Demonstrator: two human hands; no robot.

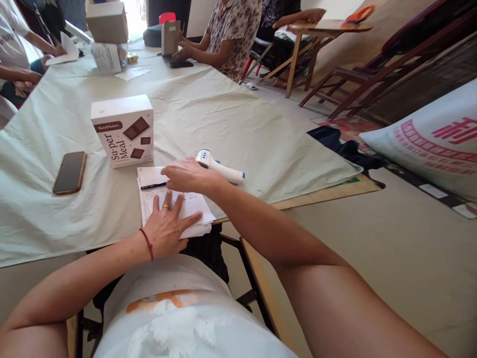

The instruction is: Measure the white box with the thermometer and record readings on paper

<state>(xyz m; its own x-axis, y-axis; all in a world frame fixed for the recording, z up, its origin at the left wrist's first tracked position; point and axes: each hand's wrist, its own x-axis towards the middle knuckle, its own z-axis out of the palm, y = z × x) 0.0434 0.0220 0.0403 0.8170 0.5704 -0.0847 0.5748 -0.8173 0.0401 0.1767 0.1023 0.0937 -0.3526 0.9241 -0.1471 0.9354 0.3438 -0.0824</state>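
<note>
My left hand (167,223) lies flat with fingers spread on a small stack of white papers (196,204) at the table's near edge. It wears a ring and a red string bracelet. Over the stack's upper part, my right hand (188,175) is closed, its fingers bent downward around the right end of a black pen (152,186). The pen lies level across the paper; its right end is hidden by the hand. Just beyond my right hand rests a white and blue handheld infrared thermometer (221,168).
A white "Super Meal" box (130,134) stands beyond the papers, with a smartphone (69,172) to its left. Stacked boxes (108,30) are at the far end. Other people sit around the cloth-covered table (223,119). A printed sack (436,139) lies at right.
</note>
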